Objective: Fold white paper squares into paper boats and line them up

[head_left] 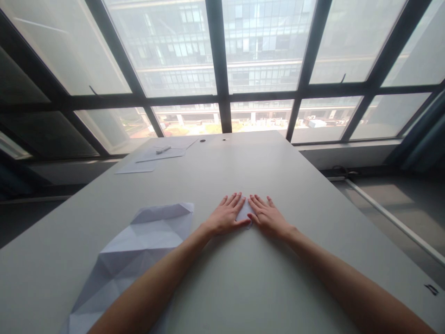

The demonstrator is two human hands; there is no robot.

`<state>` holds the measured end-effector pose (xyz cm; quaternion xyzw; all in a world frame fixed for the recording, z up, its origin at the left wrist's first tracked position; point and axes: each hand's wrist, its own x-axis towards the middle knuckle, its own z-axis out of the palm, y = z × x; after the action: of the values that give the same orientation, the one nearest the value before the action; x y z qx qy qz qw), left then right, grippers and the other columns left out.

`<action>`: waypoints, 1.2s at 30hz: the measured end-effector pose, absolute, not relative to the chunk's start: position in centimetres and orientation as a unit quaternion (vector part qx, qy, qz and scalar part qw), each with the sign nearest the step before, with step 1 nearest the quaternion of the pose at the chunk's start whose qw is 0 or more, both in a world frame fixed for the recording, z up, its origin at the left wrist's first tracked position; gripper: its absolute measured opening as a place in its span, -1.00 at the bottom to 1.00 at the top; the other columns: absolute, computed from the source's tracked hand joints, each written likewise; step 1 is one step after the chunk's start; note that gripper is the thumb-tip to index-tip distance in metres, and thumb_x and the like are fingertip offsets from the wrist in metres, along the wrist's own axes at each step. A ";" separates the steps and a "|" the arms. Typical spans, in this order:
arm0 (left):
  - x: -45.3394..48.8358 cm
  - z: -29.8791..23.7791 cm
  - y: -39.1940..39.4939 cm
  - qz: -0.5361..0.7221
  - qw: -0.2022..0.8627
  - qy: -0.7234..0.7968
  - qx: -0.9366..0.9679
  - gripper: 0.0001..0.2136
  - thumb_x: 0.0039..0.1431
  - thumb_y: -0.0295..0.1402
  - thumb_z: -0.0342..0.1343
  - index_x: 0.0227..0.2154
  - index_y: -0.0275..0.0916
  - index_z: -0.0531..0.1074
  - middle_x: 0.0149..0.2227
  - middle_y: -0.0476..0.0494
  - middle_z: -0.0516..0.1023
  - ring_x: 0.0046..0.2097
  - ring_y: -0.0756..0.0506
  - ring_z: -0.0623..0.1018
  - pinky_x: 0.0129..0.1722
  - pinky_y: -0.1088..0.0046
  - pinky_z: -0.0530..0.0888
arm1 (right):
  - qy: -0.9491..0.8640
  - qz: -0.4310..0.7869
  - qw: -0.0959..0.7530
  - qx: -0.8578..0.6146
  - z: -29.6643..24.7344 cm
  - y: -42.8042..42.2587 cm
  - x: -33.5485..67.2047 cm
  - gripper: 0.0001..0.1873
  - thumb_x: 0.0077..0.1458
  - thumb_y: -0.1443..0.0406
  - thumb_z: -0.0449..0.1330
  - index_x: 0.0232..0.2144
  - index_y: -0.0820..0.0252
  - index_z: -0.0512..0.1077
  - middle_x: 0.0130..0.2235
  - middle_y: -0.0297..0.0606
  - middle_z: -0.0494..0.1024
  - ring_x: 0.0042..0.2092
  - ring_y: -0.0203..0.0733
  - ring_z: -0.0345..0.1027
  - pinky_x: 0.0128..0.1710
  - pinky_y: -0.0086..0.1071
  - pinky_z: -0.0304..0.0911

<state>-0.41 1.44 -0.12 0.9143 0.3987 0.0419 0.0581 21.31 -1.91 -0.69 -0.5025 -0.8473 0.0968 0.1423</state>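
A small piece of folded white paper (244, 212) lies flat on the table in front of me, mostly covered by my hands. My left hand (227, 215) presses on its left side, palm down with the fingers stretched out. On the right side rests my right hand (267, 215), also flat with its fingers extended. Both thumbs point inward near the paper's lower edge. To the left, partly under my left forearm, is a large creased sheet of white paper (139, 250) with fold lines across it.
The white table (250, 171) reaches toward tall framed windows (264, 46). Several flat sheets of paper (139, 166) lie at its far left, with a small white object (163, 150) on top. Two dark round spots mark the far edge. A dark clip-like mark (431, 290) is at the right.
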 end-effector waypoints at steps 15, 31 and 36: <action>-0.3 0.2 1.2 0.067 0.086 0.407 0.907 -0.23 0.27 0.18 -0.17 0.39 -0.16 -0.10 0.43 -0.20 -0.10 0.43 -0.21 -0.09 0.37 0.14 -0.12 | -0.836 0.095 0.147 -0.520 -1.4 -1.8 21.2 -0.29 0.34 0.02 -0.15 0.38 0.31 -0.04 0.39 -0.06 -0.03 0.42 -0.04 -0.24 0.36 0.07 -0.39; -0.5 -0.2 1.9 0.293 0.108 0.429 0.847 -0.85 0.14 -0.53 0.05 -0.37 -0.18 0.49 -0.26 -0.09 0.51 -0.13 -0.14 0.47 -0.02 0.31 0.40 | -0.773 0.064 0.246 -0.582 -1.5 -1.5 21.1 -0.52 0.24 0.35 0.03 0.20 0.24 0.31 0.31 -0.03 0.24 0.36 -0.03 -0.06 0.34 0.01 -0.25; -0.5 -0.2 2.0 0.288 0.107 0.433 0.847 -0.82 0.11 -0.55 0.05 -0.35 -0.18 0.51 -0.23 -0.11 0.52 -0.11 -0.15 0.47 0.02 0.29 0.39 | -0.798 0.062 0.301 -0.518 -0.9 -1.6 21.4 -0.70 0.15 0.46 0.11 -0.14 0.15 0.56 0.00 -0.16 0.54 0.07 -0.12 0.33 0.17 -0.24 0.12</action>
<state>-0.52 2.05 -0.17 0.8471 0.4334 0.2884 0.1073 21.41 -1.61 -0.95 -0.5181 -0.7983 0.0623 0.3007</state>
